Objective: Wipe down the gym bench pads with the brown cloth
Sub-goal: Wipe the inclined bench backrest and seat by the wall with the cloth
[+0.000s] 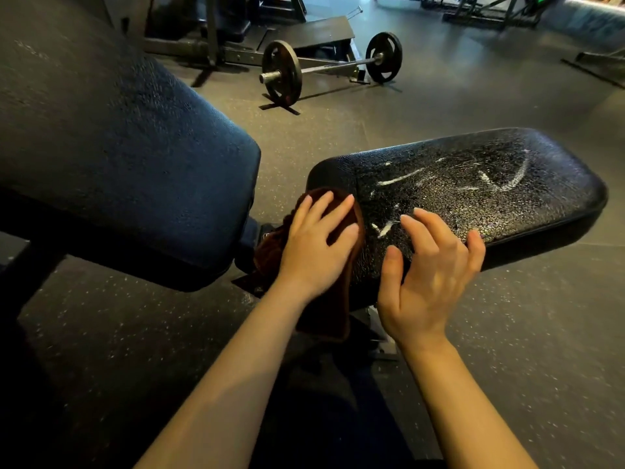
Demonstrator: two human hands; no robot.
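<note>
My left hand [316,245] lies flat over the brown cloth [324,309], so I can't see most of its upper part; its lower end hangs down past the seat pad [473,184]. The back pad [111,157] runs off the left and top edges. The bench frame [382,336] is mostly hidden beneath the pads and my arms. My right hand [429,282] is slightly blurred, and I can't tell whether it touches the pad. Machines [490,8] at the top are cut off.
</note>
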